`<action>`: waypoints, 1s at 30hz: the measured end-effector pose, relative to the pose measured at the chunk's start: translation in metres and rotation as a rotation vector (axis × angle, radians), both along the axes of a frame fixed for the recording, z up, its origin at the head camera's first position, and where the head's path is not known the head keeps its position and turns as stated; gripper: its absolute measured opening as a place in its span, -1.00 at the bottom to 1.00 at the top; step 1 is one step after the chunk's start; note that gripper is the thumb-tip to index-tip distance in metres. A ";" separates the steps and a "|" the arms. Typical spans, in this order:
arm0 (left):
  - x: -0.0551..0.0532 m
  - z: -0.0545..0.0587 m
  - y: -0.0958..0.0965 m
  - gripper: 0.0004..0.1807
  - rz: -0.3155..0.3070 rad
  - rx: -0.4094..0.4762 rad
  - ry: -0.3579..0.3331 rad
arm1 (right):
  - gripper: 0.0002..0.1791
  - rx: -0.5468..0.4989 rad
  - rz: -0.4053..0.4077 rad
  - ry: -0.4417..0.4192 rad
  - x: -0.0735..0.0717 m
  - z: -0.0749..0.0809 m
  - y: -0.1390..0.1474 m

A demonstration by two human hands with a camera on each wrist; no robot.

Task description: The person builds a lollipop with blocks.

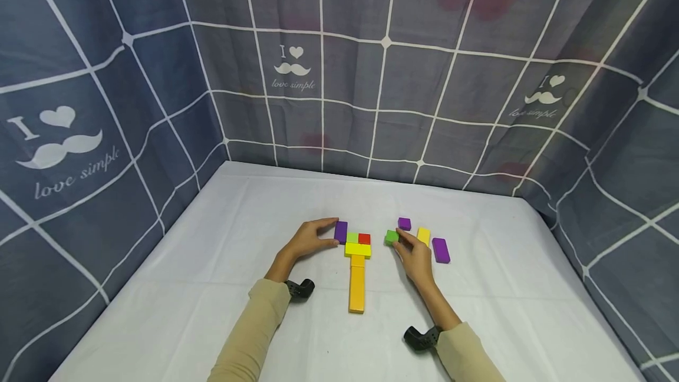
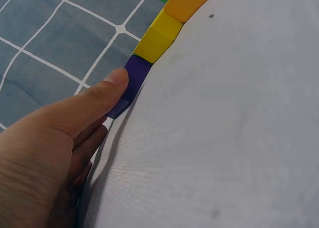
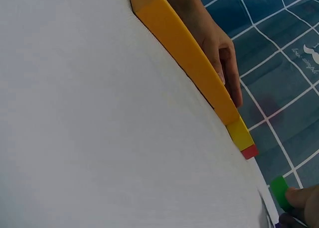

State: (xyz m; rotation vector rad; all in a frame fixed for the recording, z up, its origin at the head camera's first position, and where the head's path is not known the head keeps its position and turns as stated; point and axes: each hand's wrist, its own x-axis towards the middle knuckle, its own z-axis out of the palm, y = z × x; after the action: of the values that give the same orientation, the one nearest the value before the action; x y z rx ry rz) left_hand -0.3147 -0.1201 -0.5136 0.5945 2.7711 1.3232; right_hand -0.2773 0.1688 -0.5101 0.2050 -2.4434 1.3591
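We take the wide yellow block as landmark. To its left, the left hand holds a purple block, thumb and fingers moderately spread; to its right, the right hand pinches a green cube, fingers nearly together. We'd keep pressure light, smooth flat faces square. Desk: white cloth, faintly creased.

White table: orange blocks mid-surface, running toward far edge; yellow block at their far end; two purple blocks nearer right edge.
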 end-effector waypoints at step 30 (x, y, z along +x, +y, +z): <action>0.000 0.003 0.000 -0.29 -0.018 -0.003 0.028 | -0.66 0.056 0.193 -0.095 -0.044 0.012 -0.064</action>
State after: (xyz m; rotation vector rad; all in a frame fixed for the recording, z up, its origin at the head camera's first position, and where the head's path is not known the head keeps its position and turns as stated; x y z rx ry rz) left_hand -0.3143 -0.1204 -0.5107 0.6408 2.7823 1.3175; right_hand -0.3217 0.1047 -0.4980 0.4082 -2.5994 1.4082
